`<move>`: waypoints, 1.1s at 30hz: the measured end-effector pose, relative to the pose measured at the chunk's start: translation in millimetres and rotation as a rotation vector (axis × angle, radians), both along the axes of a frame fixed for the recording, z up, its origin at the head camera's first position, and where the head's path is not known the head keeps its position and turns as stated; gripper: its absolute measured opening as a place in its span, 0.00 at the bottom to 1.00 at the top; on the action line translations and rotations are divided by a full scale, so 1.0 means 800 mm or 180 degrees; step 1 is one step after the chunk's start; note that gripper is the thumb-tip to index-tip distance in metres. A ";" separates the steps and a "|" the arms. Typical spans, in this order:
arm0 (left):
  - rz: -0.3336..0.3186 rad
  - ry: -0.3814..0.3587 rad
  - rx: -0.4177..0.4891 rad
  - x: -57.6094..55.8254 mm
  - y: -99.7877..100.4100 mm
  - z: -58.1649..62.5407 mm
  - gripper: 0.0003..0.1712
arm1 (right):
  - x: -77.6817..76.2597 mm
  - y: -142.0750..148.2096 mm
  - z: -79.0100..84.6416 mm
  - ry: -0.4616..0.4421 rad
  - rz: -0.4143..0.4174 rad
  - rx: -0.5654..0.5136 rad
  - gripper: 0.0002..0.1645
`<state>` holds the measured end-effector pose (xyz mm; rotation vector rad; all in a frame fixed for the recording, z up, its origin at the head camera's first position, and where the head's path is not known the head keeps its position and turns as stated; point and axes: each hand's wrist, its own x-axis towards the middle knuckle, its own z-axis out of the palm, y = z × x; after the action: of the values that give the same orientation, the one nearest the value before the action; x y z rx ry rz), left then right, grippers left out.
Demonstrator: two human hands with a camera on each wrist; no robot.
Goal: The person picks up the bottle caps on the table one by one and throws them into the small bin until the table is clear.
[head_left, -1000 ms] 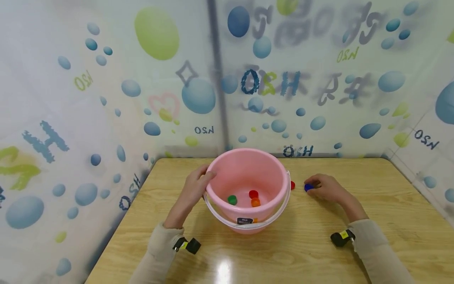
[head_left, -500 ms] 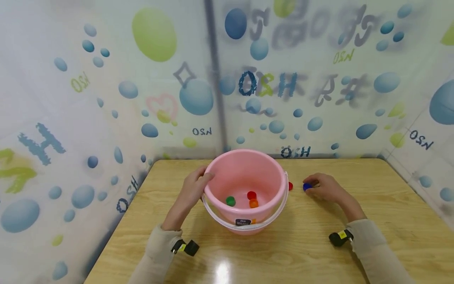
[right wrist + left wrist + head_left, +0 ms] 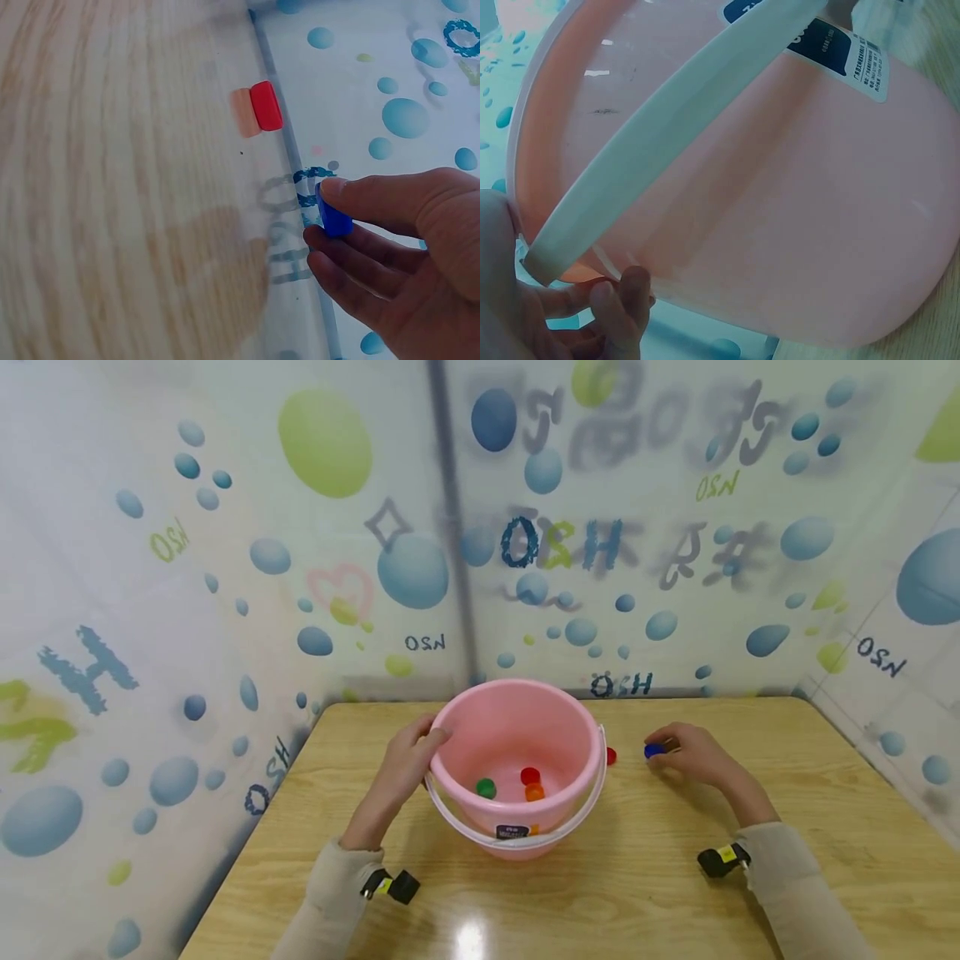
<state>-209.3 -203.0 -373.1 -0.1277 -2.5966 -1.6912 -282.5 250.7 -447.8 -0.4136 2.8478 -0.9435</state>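
A pink bucket [image 3: 517, 827] stands on the wooden table with its white handle [image 3: 480, 837] hanging down in front. My left hand [image 3: 408, 758] grips its left rim, thumb over the inside. In the left wrist view, curled fingers [image 3: 622, 307] show under the rim near the handle's end. On the bucket's floor lie a green disc [image 3: 486, 788], a red disc [image 3: 530, 775] and an orange disc [image 3: 534, 792]. To the right, my right hand [image 3: 693, 753] pinches a small blue disc [image 3: 334, 214] between thumb and fingers, seemingly just above the table.
Another red disc [image 3: 266, 106] lies on the table [image 3: 637, 877] just right of the bucket, partly hidden by it in the head view. A patterned curtain-like wall [image 3: 555, 635] rises behind the table's far edge and along both sides.
The right hand has raised the blue disc slightly from the table. The left hand keeps its grip on the rim and the bucket stays put. The head view has shifted a little.
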 end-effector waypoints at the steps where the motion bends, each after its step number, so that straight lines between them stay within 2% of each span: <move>1: -0.0008 -0.0003 0.0005 0.000 0.000 0.000 0.22 | 0.000 0.001 0.001 0.0017 0.0003 0.0000 0.24; 10: -0.0028 0.0002 0.0044 0.001 0.000 0.000 0.22 | 0.002 0.006 0.008 0.0186 0.0122 -0.0051 0.24; 16: -0.0020 -0.0016 0.0031 0.002 0.000 0.000 0.23 | 0.003 0.004 0.012 0.0179 0.0088 -0.0050 0.25; 33: 0.0008 -0.0018 0.0021 0.003 0.000 0.000 0.23 | 0.017 -0.008 0.040 0.0311 0.0110 -0.0093 0.25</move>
<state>-206.6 -202.7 -372.9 -0.1196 -2.5938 -1.7015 -269.1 244.3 -415.4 -0.5244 2.9062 -0.9862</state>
